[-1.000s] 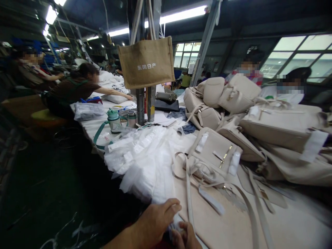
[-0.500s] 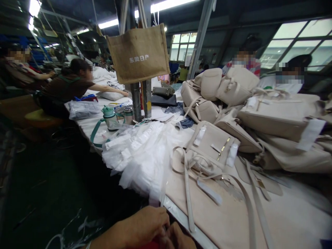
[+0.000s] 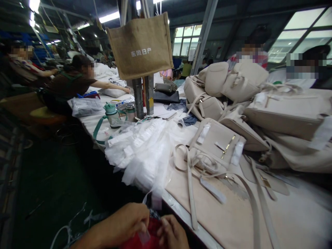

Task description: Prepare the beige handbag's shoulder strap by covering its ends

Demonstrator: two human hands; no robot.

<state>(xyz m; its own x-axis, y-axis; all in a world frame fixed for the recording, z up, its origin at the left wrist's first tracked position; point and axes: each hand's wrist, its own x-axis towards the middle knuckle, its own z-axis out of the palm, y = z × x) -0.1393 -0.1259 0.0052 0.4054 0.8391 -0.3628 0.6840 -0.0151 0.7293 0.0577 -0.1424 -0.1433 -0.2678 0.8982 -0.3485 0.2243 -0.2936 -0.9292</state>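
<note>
While both hands work below the counter's near edge, left hand (image 3: pixel 121 224) and right hand (image 3: pixel 172 233) pinch one small clear plastic film piece (image 3: pixel 144 237) over red cloth (image 3: pixel 153 230); likely light, limp, slippery; best gripped at edges.

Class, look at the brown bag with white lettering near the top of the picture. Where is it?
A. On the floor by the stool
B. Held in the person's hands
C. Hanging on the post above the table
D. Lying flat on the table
C: the brown bag hangs against the post, clear above the table, away from both hands.
</note>
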